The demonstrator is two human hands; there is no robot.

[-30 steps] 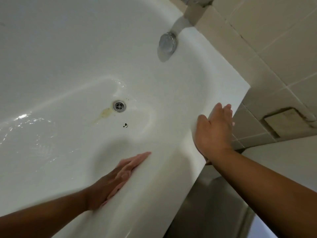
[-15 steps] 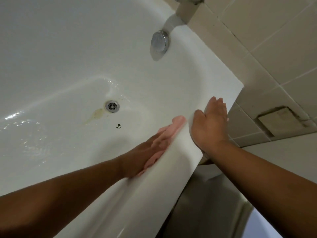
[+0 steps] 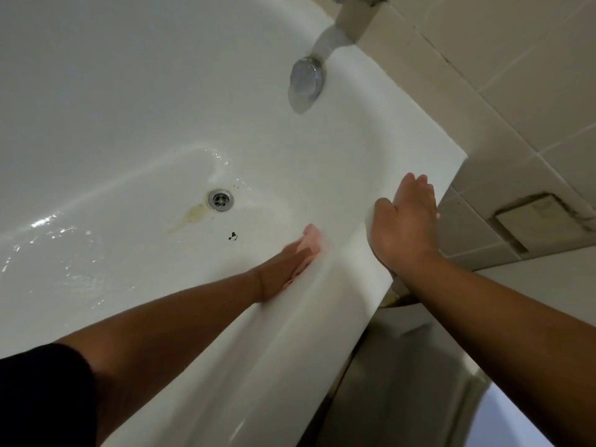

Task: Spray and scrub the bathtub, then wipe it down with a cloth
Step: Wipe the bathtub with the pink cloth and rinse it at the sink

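Observation:
The white bathtub (image 3: 322, 333) fills most of the view, its floor wet and shiny on the left. My left hand (image 3: 290, 262) lies flat with straight fingers against the inner wall just below the near rim; it is slightly blurred. My right hand (image 3: 403, 224) rests flat on the rim near the tub's corner, fingers straight and together. Neither hand holds anything. A metal drain (image 3: 220, 200) sits in the tub floor with a yellowish stain (image 3: 193, 216) beside it and a small dark speck (image 3: 233, 236) nearby. No cloth, sponge or spray bottle is visible.
A round chrome overflow cap (image 3: 305, 77) sits on the tub's end wall, with part of a tap fitting (image 3: 354, 14) above it. Beige wall tiles (image 3: 516, 91) stand to the right, with a damaged access panel (image 3: 532, 217). The tub's outer side (image 3: 403, 382) drops below the rim.
My left hand slid along the inner wall under the rim toward the corner, then a little way back down. My right hand stayed on the rim.

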